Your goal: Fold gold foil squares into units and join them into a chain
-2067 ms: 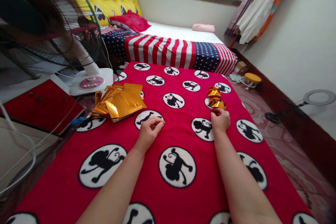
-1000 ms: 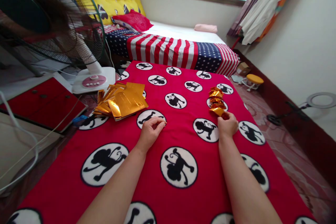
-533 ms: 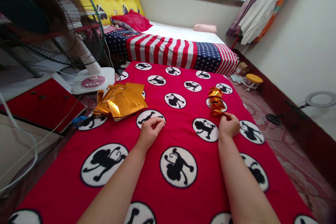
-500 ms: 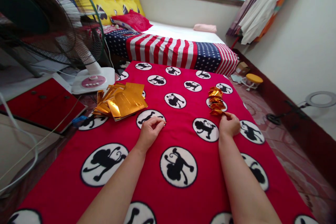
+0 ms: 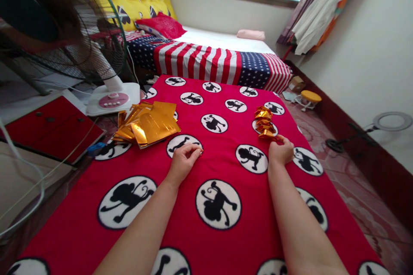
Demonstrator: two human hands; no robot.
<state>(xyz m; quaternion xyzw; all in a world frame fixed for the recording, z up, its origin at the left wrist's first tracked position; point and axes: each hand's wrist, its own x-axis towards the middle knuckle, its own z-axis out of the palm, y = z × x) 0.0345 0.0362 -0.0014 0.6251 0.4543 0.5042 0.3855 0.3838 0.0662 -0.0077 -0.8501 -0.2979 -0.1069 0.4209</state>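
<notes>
Gold foil sheets (image 5: 158,123) lie in a loose fanned pile at the left of the red cloth with monkey prints (image 5: 222,154). Folded gold foil pieces (image 5: 264,122) stand in a short row at the right. Beside the nearest folded piece is my right hand (image 5: 281,149), its fingers drawn together; whether they still touch the foil is unclear. My left hand (image 5: 186,158) rests in a pinch on the cloth, right of and nearer than the sheets, with a tiny pale bit at its fingertips that I cannot make out.
A fan (image 5: 112,96) stands at the left beside a red panel (image 5: 51,122). Beyond the cloth is a bed (image 5: 206,62) with a striped cover. On the right floor are a yellow stool (image 5: 311,96) and a ring light (image 5: 392,121).
My right hand's fingers have eased slightly off the nearest folded foil piece. The left hand keeps its pinch, and the sheet pile has not changed.
</notes>
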